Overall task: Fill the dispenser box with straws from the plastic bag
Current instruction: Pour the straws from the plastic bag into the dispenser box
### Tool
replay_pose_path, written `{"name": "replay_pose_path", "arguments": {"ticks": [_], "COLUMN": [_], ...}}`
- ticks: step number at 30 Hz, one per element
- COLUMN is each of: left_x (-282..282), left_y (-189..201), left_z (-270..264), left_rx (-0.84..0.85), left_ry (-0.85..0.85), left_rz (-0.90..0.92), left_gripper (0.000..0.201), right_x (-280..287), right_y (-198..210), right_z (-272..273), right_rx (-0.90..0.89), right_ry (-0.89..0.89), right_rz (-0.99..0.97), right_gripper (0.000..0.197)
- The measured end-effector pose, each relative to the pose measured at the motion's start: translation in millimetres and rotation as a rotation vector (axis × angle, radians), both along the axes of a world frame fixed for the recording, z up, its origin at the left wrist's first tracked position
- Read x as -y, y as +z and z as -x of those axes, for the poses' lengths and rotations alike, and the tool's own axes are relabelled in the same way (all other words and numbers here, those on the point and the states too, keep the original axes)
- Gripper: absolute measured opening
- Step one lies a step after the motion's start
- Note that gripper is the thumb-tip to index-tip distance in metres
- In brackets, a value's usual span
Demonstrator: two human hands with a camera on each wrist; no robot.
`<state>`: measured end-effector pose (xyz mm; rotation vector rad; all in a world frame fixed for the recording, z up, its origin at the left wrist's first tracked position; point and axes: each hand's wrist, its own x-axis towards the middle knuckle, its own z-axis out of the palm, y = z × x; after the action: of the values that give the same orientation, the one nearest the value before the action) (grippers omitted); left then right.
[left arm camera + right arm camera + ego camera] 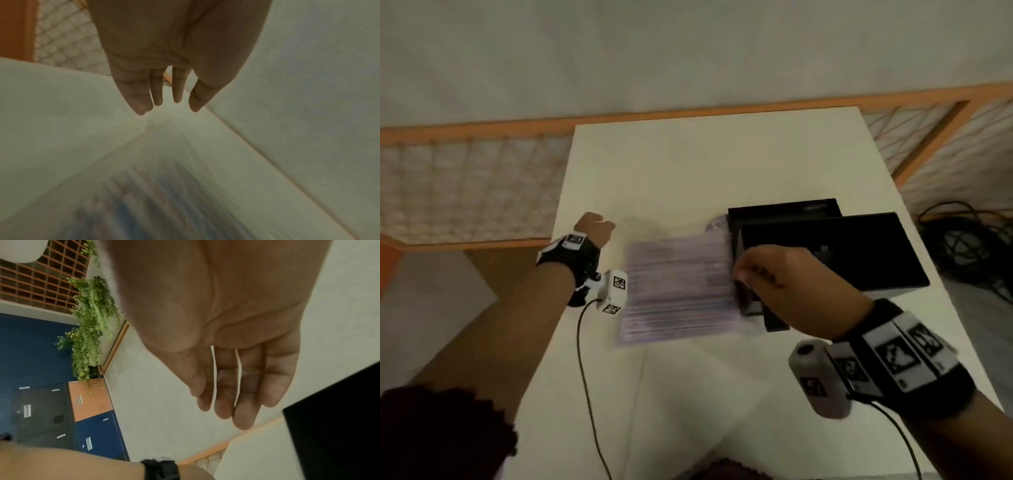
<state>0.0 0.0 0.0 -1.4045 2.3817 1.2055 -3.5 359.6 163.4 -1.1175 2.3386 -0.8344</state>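
Note:
A clear plastic bag of straws [674,287] lies flat in the middle of the white table [688,164], blurred in both the head view and the left wrist view. The bag of straws [164,203] lies below my left hand [158,97], whose fingers are straight and hold nothing. That left hand [594,228] hovers just left of the bag's far corner. The black dispenser box [842,250] stands to the bag's right with its lid raised. My right hand [784,284] is over the box's near left corner beside the bag's edge. Its fingers [236,394] hang relaxed and empty next to the box [339,426].
An orange-framed netted railing [465,185] runs behind and beside the table. Dark cables [962,246] lie on the floor to the right. A camera cord [585,377] trails over the table's near left. Lockers [61,410] and a hanging plant [92,321] show in the right wrist view.

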Motion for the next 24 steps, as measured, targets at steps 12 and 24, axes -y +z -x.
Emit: {"name": "replay_pose_path", "arguments": {"ticks": [12, 24], "left_x": [-39, -75], "left_y": [94, 156], "left_z": [11, -73], "left_rx": [-0.017, -0.540], "left_ry": [-0.637, -0.594], "left_rz": [0.181, 0.252], "left_gripper": [0.018, 0.016], "right_x": [106, 149], "right_y": [-7, -15], "right_z": [20, -4], "right_rx": [-0.100, -0.223], "right_ry": [-0.115, -0.088], "right_rz": [-0.076, -0.047], "right_gripper": [0.029, 0.024]}}
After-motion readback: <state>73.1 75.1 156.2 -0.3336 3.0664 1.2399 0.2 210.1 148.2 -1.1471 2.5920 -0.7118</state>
